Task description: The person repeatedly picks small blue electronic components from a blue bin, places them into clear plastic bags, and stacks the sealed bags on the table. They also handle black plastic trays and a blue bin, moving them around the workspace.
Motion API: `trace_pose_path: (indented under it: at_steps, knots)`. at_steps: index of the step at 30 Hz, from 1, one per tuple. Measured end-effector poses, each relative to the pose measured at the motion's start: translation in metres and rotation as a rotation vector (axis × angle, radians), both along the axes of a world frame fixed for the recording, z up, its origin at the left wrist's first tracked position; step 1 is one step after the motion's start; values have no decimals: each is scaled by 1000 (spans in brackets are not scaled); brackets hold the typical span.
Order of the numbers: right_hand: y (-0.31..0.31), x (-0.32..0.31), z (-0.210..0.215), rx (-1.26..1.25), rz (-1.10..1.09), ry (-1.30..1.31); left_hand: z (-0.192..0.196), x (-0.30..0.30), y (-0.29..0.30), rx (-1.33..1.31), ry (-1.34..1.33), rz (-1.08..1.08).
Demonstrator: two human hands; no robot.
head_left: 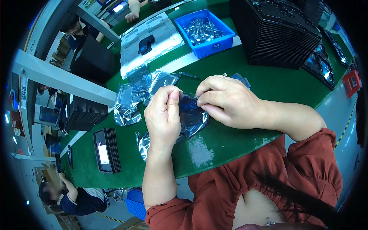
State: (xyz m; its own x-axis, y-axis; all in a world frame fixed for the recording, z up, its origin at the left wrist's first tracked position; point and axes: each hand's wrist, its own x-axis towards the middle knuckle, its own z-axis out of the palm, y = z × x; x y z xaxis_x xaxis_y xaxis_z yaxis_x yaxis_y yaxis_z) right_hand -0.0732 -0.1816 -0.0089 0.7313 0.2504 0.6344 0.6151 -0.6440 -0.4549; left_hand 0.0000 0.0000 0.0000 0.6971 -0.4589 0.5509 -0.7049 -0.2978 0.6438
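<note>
Over the near side of the green worktop (230, 143), a shiny pouch (189, 119) lies between the person's two hands, in front of the body, where both can reach it without stretching. The left hand (163, 111) pinches its upper left edge, thumb pressed against the curled fingers, which looks like a grip meant to keep the slippery film steady. The right hand (230, 99) is drawn in close opposite, thumb and fingertips pinched together at the upper right edge, a finer hold that seems suited to small, careful work. With an edge gripped from each side, the film likely stays flat enough to handle; something dark shows in it, too unclear to name.

Loose pouches (126, 101) lie in a heap just beyond the left hand, probably to keep them within a short reach. Farther off stands a blue bin (209, 49), whose walls keep many small shiny pieces (203, 30) from scattering. Left of it, a pale panel (165, 34) carries a black part (145, 45), perhaps to keep it apart from the heap. A tall tray stack (276, 48) rises at the far right and a low tray stack (115, 153) sits at the left, both clear of the hands, presumably to leave elbow room.
</note>
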Motion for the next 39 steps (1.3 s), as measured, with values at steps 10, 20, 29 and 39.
trace_pose_path:
  at_steps: [10, 20, 29, 39]
  knots:
    - [-12, -2, 6, 194, 34, 373, -6, -9, -10, -6, -87, -39]
    - [-10, 2, -6, 242, 60, 404, -10, -14, -16, 75, -151, -55]
    - [-42, 14, 6, 627, -74, 503, 0, 7, 0, 174, -114, 114]
    - [-82, 23, 11, -217, -195, 576, -19, 100, 99, 590, -230, 744]
